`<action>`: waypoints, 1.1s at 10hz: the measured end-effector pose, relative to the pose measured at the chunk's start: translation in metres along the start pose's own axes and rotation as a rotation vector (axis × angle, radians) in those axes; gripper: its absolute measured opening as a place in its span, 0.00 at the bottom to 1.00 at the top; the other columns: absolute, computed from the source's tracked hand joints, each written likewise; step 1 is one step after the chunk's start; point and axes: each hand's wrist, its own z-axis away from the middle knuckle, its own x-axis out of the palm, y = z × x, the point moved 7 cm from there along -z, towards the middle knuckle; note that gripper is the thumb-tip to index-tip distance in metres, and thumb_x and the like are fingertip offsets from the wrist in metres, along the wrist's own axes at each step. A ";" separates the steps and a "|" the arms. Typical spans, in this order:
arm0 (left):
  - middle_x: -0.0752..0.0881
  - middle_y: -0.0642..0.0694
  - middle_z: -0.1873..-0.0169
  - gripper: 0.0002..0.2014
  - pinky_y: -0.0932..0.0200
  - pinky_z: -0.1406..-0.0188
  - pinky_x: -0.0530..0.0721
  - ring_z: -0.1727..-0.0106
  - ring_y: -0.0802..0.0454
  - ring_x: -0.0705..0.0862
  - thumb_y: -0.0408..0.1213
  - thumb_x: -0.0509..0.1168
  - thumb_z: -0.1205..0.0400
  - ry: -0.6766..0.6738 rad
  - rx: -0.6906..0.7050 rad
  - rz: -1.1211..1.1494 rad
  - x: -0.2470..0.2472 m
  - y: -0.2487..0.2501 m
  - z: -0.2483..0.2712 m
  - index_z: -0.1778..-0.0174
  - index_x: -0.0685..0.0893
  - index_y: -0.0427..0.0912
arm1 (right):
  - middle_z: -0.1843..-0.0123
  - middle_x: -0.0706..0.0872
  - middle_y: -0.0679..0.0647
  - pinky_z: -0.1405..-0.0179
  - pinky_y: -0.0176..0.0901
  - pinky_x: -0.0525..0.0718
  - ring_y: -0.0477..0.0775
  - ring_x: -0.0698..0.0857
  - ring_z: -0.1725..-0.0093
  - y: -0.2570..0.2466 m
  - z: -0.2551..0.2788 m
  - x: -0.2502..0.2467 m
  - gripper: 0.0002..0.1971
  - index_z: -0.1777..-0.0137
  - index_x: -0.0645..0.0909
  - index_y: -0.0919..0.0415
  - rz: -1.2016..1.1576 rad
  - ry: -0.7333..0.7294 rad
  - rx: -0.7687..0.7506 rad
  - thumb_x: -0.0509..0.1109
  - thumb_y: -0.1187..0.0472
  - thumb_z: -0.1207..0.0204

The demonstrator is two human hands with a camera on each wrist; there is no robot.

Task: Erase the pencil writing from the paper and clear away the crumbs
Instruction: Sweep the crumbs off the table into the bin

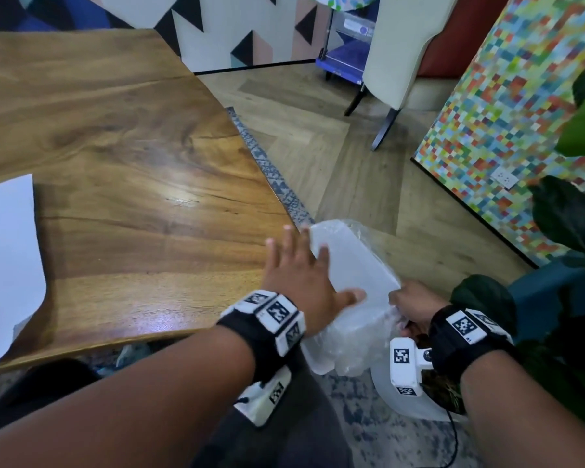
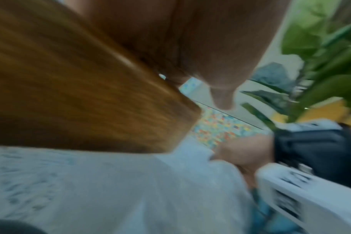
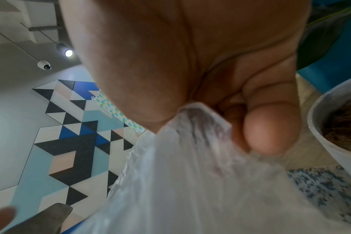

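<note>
The white sheet of paper [image 1: 7, 258] lies flat at the near left end of the brown wooden surface [image 1: 122, 136], well apart from both hands. At the surface's right corner, the left hand [image 1: 304, 275] is spread flat, fingers [image 1: 289, 241] straight, reaching off the edge with its thumb against the clear plastic bag [image 1: 348, 288]. The bag is held just beside that corner, below the edge. The right hand [image 1: 416, 304] pinches the bag's rim, thumb and fingers [image 3: 270, 129] curled tight on the plastic. Beside the right wrist sits a white plant pot [image 1: 419, 403] on the patterned rug [image 1: 368, 430].
</note>
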 end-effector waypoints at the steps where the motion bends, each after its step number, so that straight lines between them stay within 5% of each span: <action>1: 0.37 0.44 0.10 0.50 0.38 0.14 0.32 0.10 0.42 0.34 0.76 0.52 0.19 -0.045 0.262 0.059 0.007 0.032 0.010 0.10 0.34 0.55 | 0.72 0.74 0.63 0.83 0.39 0.76 0.57 0.75 0.80 0.000 -0.003 -0.003 0.06 0.58 0.73 0.69 0.012 0.017 -0.013 0.57 0.70 0.22; 2: 0.33 0.42 0.11 0.50 0.32 0.14 0.37 0.11 0.38 0.32 0.75 0.52 0.19 0.087 0.054 0.078 -0.011 -0.007 0.010 0.11 0.33 0.56 | 0.71 0.73 0.62 0.84 0.38 0.76 0.56 0.73 0.82 0.002 -0.006 -0.003 0.04 0.54 0.73 0.69 -0.004 0.015 -0.003 0.56 0.70 0.22; 3: 0.35 0.38 0.11 0.50 0.24 0.16 0.41 0.11 0.35 0.34 0.77 0.48 0.21 0.063 -0.225 0.088 -0.021 -0.056 0.006 0.09 0.42 0.52 | 0.72 0.72 0.62 0.86 0.36 0.74 0.55 0.73 0.83 0.005 -0.009 0.002 0.04 0.57 0.70 0.69 -0.011 0.023 0.011 0.56 0.71 0.21; 5: 0.41 0.46 0.09 0.43 0.27 0.15 0.39 0.11 0.38 0.35 0.76 0.50 0.20 -0.134 0.147 0.050 -0.018 -0.018 0.004 0.10 0.50 0.62 | 0.70 0.71 0.61 0.80 0.41 0.74 0.54 0.71 0.84 0.017 -0.024 0.018 0.05 0.57 0.71 0.68 -0.052 0.007 0.030 0.55 0.73 0.24; 6: 0.51 0.47 0.10 0.40 0.29 0.15 0.55 0.10 0.39 0.49 0.71 0.58 0.19 -0.059 0.113 0.116 -0.042 -0.043 0.000 0.12 0.56 0.63 | 0.72 0.72 0.61 0.79 0.42 0.76 0.55 0.73 0.84 0.027 -0.036 0.024 0.06 0.61 0.71 0.67 -0.047 0.018 0.063 0.56 0.74 0.24; 7: 0.54 0.41 0.11 0.48 0.31 0.19 0.67 0.13 0.36 0.60 0.70 0.69 0.25 -0.050 -0.116 0.124 -0.064 -0.115 -0.006 0.11 0.58 0.60 | 0.71 0.77 0.61 0.72 0.49 0.85 0.57 0.80 0.78 0.046 -0.063 0.037 0.11 0.65 0.72 0.60 0.031 0.027 0.071 0.59 0.70 0.20; 8: 0.59 0.36 0.14 0.69 0.34 0.20 0.68 0.17 0.29 0.64 0.89 0.64 0.49 -0.107 -0.301 0.009 -0.075 -0.187 -0.004 0.12 0.59 0.60 | 0.61 0.84 0.59 0.66 0.47 0.89 0.58 0.88 0.64 0.059 -0.091 0.057 0.06 0.55 0.77 0.58 0.118 -0.012 0.068 0.62 0.65 0.18; 9: 0.66 0.37 0.26 0.80 0.35 0.23 0.72 0.26 0.27 0.70 0.94 0.54 0.66 -0.151 -0.366 -0.035 -0.063 -0.216 -0.003 0.14 0.56 0.59 | 0.41 0.89 0.60 0.46 0.43 0.87 0.57 0.88 0.41 0.084 -0.133 0.082 0.11 0.44 0.84 0.62 0.278 -0.061 0.123 0.71 0.59 0.22; 11: 0.69 0.38 0.34 0.68 0.24 0.38 0.79 0.39 0.25 0.72 0.88 0.67 0.56 -0.014 -0.319 -0.157 -0.045 -0.238 -0.008 0.17 0.48 0.79 | 0.29 0.82 0.62 0.43 0.36 0.84 0.58 0.84 0.37 0.103 -0.176 0.128 0.19 0.29 0.78 0.64 0.457 -0.163 0.207 0.64 0.56 0.16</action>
